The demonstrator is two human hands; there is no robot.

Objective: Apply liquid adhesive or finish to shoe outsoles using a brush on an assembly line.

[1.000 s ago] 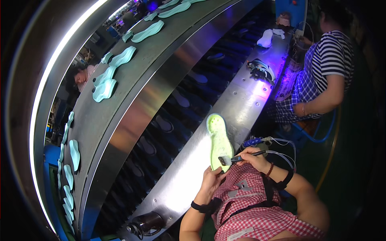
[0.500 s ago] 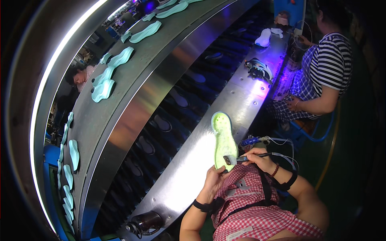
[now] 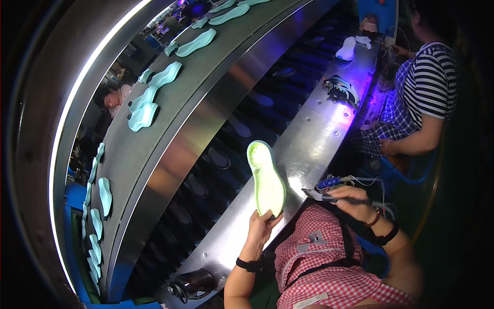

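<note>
A pale yellow-green shoe sole (image 3: pixel 267 180) stands out over the metal ledge, its hollow inner side facing up. My left hand (image 3: pixel 260 227) grips its near end between thumb and fingers. To the right of the sole and apart from it, my right hand (image 3: pixel 354 202) is closed round a flat brush (image 3: pixel 325 196). The brush has a dark handle, and its head points left toward the ledge's edge. Thin tubes run behind that hand, close to a blue coiled hose fitting (image 3: pixel 329 182).
A metal ledge (image 3: pixel 234 232) carries a dark bottle (image 3: pixel 193 284), a black-and-white shoe (image 3: pixel 342 91) and a white sole (image 3: pixel 346 49). Dark rollers with soles lie beside it. Mint soles (image 3: pixel 143 117) line the upper belt (image 3: pixel 170 110). A co-worker (image 3: pixel 427 87) sits at right.
My left hand has shifted the sole left, away from the brush. My right hand has lifted the brush off the sole and drawn it right. The whole view has moved slightly.
</note>
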